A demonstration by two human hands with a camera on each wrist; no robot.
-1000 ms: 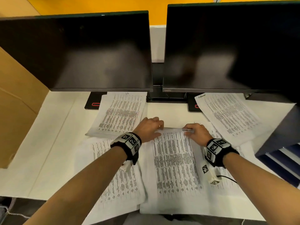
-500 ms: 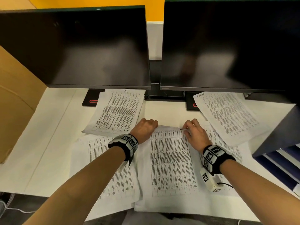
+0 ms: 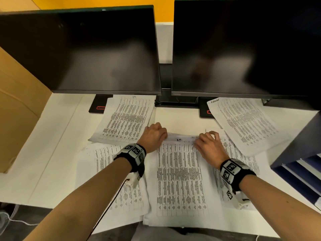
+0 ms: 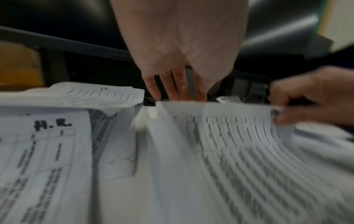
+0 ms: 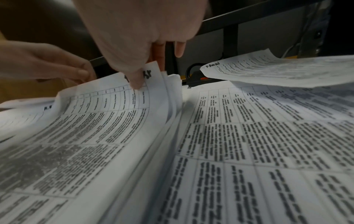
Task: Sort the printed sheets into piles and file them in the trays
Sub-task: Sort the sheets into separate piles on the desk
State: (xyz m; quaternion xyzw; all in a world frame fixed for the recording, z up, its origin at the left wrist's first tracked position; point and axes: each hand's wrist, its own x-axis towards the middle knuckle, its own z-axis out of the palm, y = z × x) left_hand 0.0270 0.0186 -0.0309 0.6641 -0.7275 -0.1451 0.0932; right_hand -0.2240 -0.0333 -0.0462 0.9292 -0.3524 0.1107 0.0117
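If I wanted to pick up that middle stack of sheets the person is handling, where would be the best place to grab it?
Probably at its far top edge, coming from the monitor side. The middle stack lies flat on the desk, but that edge is already lifted and curled, so fingers can slip beneath. The left hand and right hand pinch its two far corners, thumbs on top.

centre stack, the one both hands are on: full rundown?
The centre stack is several white sheets printed with dense black tables, with a handwritten mark at the top. It lies flat on the desk, overlapping the piles beside it. Its far edge is lifted: the left hand holds one corner, the right hand pinches the other.
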